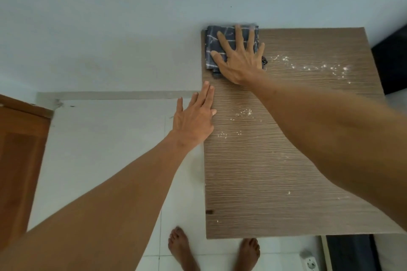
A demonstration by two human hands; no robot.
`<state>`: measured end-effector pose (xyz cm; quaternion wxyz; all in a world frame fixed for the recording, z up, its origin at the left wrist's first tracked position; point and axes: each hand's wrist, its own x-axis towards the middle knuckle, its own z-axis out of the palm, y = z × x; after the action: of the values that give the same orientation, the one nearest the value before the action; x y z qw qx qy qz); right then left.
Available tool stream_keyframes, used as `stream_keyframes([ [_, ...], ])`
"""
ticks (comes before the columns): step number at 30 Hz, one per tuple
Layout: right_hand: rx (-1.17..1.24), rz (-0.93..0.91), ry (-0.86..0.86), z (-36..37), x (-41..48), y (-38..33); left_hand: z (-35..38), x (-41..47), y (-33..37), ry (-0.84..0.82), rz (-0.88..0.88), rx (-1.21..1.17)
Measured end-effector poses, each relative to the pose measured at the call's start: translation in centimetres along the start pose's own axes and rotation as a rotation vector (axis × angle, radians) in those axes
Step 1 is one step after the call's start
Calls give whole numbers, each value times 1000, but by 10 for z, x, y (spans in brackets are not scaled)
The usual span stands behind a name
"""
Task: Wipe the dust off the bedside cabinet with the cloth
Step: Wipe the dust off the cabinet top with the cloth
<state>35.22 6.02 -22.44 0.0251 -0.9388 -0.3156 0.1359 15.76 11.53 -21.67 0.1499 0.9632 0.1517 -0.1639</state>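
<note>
The bedside cabinet (264, 171) has a brown wood-grain top and stands against a pale wall. White dust specks (319, 68) lie across its far right part, with more near the middle. A folded dark grey cloth with light lines (214, 42) lies in the top's far left corner. My right hand (240, 57) presses flat on the cloth with fingers spread. My left hand (196, 116) rests flat on the cabinet's left edge, fingers together, holding nothing.
A brown wooden door (19, 160) stands at the left. White floor tiles (110, 149) lie left of the cabinet. My bare feet (182, 248) are at its front edge. A white power socket (310, 263) and a dark bed edge (392, 64) are on the right.
</note>
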Motion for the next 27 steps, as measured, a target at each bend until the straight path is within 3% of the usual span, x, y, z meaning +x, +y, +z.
stream_keyframes([
  [11, 9, 14, 29, 26, -93, 3, -5, -2, 0, 9, -16, -100],
  [27, -70, -252, 11, 62, -248, 7, -10, -12, -1, 2, 66, 150],
])
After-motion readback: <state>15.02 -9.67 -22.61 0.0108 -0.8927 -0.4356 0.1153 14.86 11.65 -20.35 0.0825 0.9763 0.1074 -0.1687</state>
